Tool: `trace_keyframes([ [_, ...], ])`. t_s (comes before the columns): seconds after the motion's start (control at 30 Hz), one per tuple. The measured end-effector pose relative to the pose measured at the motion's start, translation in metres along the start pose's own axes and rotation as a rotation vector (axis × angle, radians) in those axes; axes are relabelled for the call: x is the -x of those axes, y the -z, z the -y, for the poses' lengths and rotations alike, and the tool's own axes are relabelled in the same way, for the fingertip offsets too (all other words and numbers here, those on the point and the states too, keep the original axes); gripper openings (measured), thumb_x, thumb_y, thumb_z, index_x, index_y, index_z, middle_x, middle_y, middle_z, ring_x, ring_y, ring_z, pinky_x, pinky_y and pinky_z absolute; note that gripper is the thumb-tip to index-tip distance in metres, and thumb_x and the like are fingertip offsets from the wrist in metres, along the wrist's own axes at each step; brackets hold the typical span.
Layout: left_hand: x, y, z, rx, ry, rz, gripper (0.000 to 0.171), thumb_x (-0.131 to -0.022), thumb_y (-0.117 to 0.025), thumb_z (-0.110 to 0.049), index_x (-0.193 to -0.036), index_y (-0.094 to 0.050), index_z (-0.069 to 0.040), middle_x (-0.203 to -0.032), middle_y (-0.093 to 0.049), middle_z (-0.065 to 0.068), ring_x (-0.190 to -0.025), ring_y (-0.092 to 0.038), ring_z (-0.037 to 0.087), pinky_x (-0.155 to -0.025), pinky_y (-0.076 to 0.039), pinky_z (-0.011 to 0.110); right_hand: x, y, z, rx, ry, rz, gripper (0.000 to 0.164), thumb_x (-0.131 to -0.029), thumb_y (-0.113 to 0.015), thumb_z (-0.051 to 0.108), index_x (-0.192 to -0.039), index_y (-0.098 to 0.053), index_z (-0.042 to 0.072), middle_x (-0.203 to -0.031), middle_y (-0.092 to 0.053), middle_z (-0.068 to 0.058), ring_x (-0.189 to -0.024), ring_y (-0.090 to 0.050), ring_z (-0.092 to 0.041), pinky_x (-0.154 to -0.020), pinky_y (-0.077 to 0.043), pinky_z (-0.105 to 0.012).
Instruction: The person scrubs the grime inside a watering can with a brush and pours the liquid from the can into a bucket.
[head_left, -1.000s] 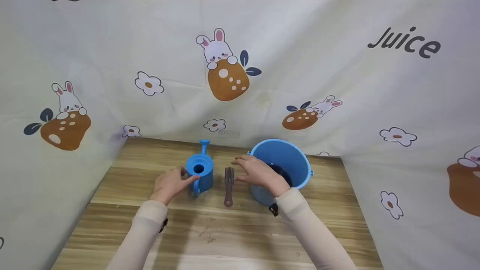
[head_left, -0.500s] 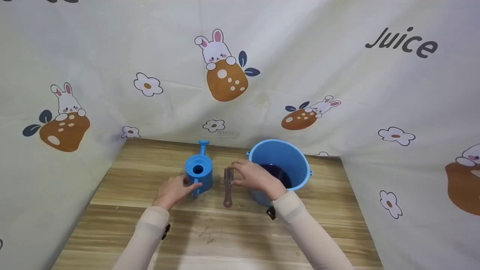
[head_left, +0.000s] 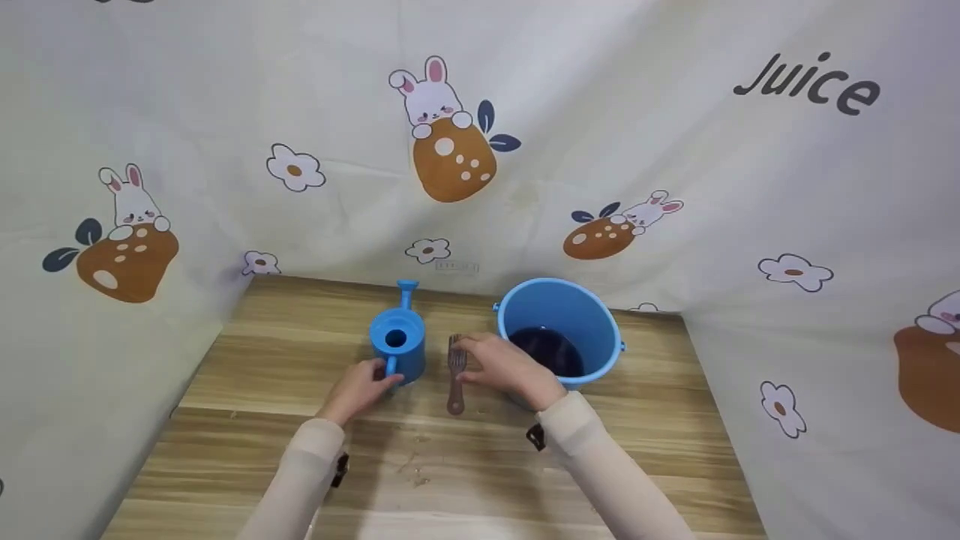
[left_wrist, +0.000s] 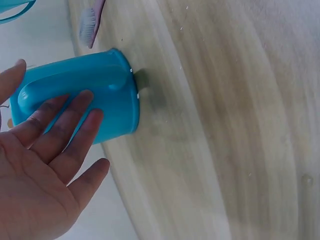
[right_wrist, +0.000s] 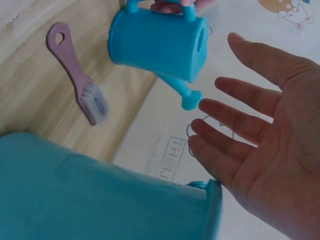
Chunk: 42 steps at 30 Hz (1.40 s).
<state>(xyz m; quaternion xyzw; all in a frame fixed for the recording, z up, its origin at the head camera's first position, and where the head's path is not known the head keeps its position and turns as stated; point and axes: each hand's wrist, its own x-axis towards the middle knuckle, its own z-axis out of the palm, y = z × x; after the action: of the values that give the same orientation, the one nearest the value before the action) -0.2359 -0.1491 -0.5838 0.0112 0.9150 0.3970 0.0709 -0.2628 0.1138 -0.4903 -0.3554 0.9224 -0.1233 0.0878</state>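
Pale cloth (head_left: 345, 82) with bunny prints (head_left: 454, 165), "Juice" lettering (head_left: 808, 84), behind wood-grain tabletop (head_left: 255, 352).

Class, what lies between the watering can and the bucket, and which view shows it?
A brush lies between the watering can and the bucket; the right wrist view shows it. In the head view, the right hand partly covers it.

table: under all | watering can (head_left: 411, 364): left on table (head_left: 262, 330) | bucket (head_left: 559, 300): right | brush (head_left: 454, 390): between them | sheet (head_left: 345, 217): behind

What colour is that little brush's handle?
The brush handle is dull purple, seen best in the right wrist view.
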Motion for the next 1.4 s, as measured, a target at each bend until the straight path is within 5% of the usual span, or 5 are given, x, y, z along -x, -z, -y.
trace_keyframes([
  [0.2,0.000,-0.005,0.002,0.047,-0.047,-0.034,0.021,-0.093,-0.067,-0.021,-0.099,-0.066,0.000,-0.093,-0.071,0.011,-0.085,-0.065,0.022,-0.080,-0.053,0.045,-0.001,-0.011,0.000,0.011,-0.009,0.008,0.048,-0.091,-0.071,0.030,-0.131,-0.061,0.007,-0.130,-0.065,-0.009,-0.121,-0.061,-0.025,-0.103,-0.049,-0.038],
  [0.43,-0.003,-0.009,0.005,0.149,-0.020,-0.013,0.016,-0.095,-0.065,-0.018,-0.087,-0.062,-0.004,-0.084,-0.064,0.005,-0.077,-0.058,0.016,-0.073,-0.049,0.033,-0.004,-0.032,-0.002,-0.023,-0.026,0.031,0.042,-0.091,-0.071,0.027,-0.129,-0.063,0.011,-0.125,-0.068,-0.006,-0.108,-0.066,-0.018,-0.094,-0.053,-0.033],
  [0.9,-0.003,-0.010,0.007,0.157,0.011,-0.014,0.021,-0.096,-0.064,-0.022,-0.081,-0.058,-0.008,-0.072,-0.050,-0.001,-0.069,-0.048,0.014,-0.065,-0.039,0.028,-0.007,-0.065,-0.006,-0.106,-0.116,0.042,0.042,-0.090,-0.072,0.024,-0.128,-0.063,0.011,-0.127,-0.067,-0.007,-0.113,-0.066,-0.021,-0.094,-0.053,-0.034],
  [1.4,-0.002,-0.012,0.007,0.180,0.044,-0.002,0.022,-0.096,-0.064,-0.023,-0.081,-0.057,-0.008,-0.071,-0.046,-0.001,-0.068,-0.047,0.015,-0.065,-0.038,0.029,-0.013,-0.096,-0.016,-0.166,-0.252,-0.089,0.016,-0.082,-0.075,0.016,-0.094,-0.067,0.009,-0.081,-0.067,-0.002,-0.066,-0.054,-0.012,-0.059,-0.045,-0.028],
])
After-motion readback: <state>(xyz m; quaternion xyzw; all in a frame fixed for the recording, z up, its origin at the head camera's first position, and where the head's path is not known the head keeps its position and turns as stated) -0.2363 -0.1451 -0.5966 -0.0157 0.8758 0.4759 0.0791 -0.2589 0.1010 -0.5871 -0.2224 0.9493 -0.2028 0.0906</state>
